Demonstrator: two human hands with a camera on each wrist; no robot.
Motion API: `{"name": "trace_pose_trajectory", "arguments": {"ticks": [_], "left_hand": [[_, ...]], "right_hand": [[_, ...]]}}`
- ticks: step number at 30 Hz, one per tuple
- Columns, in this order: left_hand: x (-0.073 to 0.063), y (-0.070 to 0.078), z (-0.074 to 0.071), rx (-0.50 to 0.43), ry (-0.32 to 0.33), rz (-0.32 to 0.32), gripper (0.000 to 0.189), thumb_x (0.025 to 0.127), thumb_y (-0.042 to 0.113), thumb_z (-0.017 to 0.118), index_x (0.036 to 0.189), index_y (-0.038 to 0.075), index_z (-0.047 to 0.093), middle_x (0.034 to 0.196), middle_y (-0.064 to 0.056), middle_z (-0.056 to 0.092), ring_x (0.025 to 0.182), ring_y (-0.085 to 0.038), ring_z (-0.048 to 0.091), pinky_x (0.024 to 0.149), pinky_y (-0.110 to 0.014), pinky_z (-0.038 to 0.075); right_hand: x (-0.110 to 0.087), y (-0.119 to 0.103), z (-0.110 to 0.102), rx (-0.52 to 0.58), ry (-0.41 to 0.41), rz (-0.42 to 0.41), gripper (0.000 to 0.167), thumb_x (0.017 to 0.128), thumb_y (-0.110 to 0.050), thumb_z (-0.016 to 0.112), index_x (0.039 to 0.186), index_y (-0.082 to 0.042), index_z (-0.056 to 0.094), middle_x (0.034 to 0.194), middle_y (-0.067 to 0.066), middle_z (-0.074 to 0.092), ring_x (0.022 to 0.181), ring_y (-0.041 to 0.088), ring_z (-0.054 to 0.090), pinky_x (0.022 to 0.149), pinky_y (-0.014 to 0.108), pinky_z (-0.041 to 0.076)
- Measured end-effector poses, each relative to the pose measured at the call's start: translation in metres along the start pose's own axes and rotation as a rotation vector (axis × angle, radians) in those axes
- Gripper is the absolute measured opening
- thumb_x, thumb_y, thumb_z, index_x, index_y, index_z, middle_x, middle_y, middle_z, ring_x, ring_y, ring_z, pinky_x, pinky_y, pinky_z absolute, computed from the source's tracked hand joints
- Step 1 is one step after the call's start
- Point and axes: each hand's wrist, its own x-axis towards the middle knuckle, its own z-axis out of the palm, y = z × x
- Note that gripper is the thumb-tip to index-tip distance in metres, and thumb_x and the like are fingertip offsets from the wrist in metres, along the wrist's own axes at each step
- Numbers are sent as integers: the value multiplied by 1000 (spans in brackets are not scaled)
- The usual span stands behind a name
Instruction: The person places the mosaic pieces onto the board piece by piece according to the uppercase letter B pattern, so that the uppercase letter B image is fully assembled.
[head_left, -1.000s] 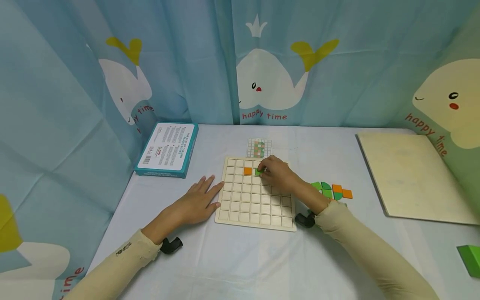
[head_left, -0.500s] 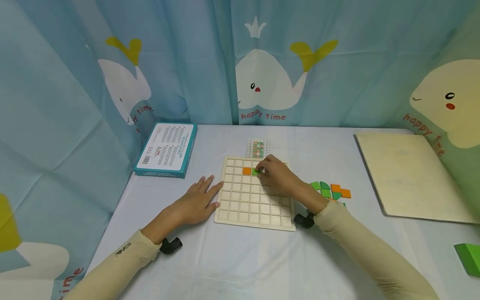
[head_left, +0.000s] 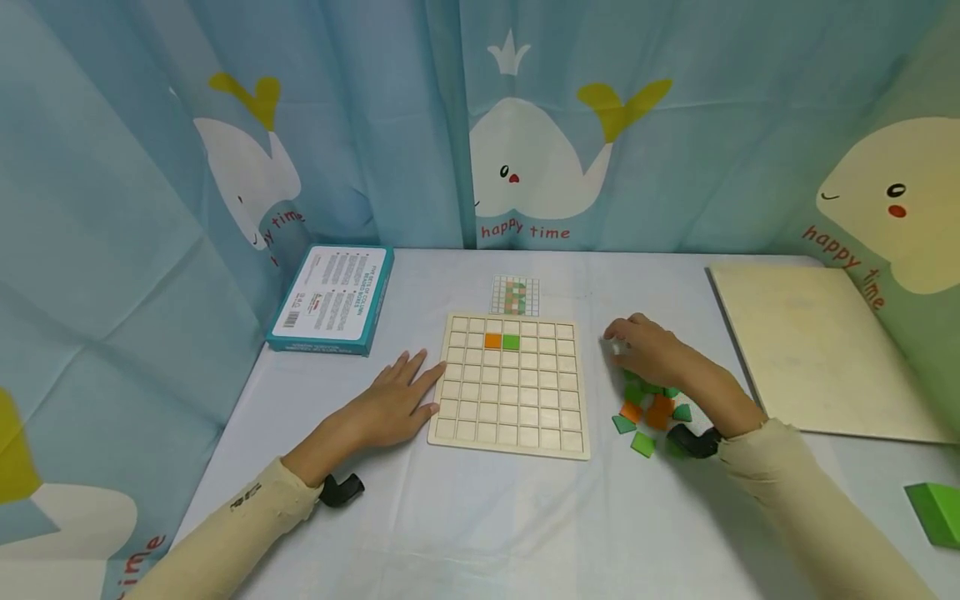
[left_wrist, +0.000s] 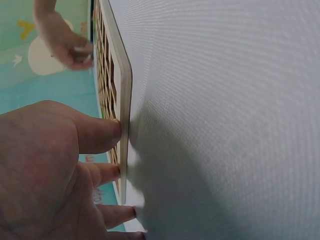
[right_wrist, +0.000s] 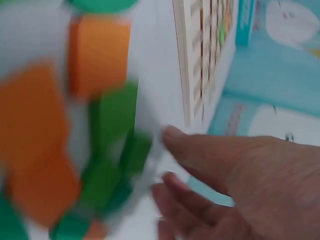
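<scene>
two square tiles, one orange tile [head_left: 492, 341] and one green tile [head_left: 511, 342], sit in adjacent cells of the gridded board [head_left: 517, 394], right of and beyond the left grip [head_left: 393, 404]. left grip: released, fingers straight and spread, thumb touching the board's edge. right grip [head_left: 648, 350]: released, thumb apart from loosely bent fingers; loose tiles [head_left: 642, 444] lie on the desk [head_left: 480, 525] under it and on its near side. patterned card [head_left: 516, 296]: farther off, to this grip's left.

My beige left sleeve [head_left: 232, 540], small dark print [head_left: 245, 497] on it, matching right sleeve [head_left: 817, 510], curved black wrist devices [head_left: 342, 492]
</scene>
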Motion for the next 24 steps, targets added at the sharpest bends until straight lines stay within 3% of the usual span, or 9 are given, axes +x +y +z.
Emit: {"name": "trace_pose_trajectory", "arguments": {"ticks": [4, 7, 15, 24], "left_hand": [[-1, 0, -1, 1, -1, -2, 67, 110, 39, 50, 169, 17, 27, 176, -21, 13, 162, -46, 6, 128, -64, 15], [-1, 0, -1, 3, 2, 2, 66, 111, 38, 50, 169, 16, 27, 175, -21, 13, 162, -46, 6, 128, -64, 15], [-2, -1, 0, -9, 13, 23, 66, 111, 37, 49, 169, 15, 27, 175, -23, 14, 162, -47, 7, 127, -65, 16], [-3, 0, 0, -1, 13, 24, 66, 111, 38, 48, 169, 15, 27, 175, -23, 13, 162, -47, 7, 128, -64, 15]], "right_hand": [[-16, 26, -11, 26, -81, 36, 36, 102, -12, 67, 132, 7, 60, 126, 31, 58, 111, 42, 60, 95, 60, 54], [-22, 40, -14, 53, -97, 33, 32, 101, -11, 66, 128, 7, 61, 121, 29, 61, 106, 40, 61, 91, 57, 55], [-21, 53, -10, 110, -51, 11, 22, 104, -13, 66, 117, 3, 63, 107, 16, 65, 99, 32, 57, 89, 49, 51], [-18, 67, -7, 163, -46, 7, 28, 103, -20, 70, 116, 3, 61, 105, 13, 63, 100, 31, 55, 90, 48, 49]]}}
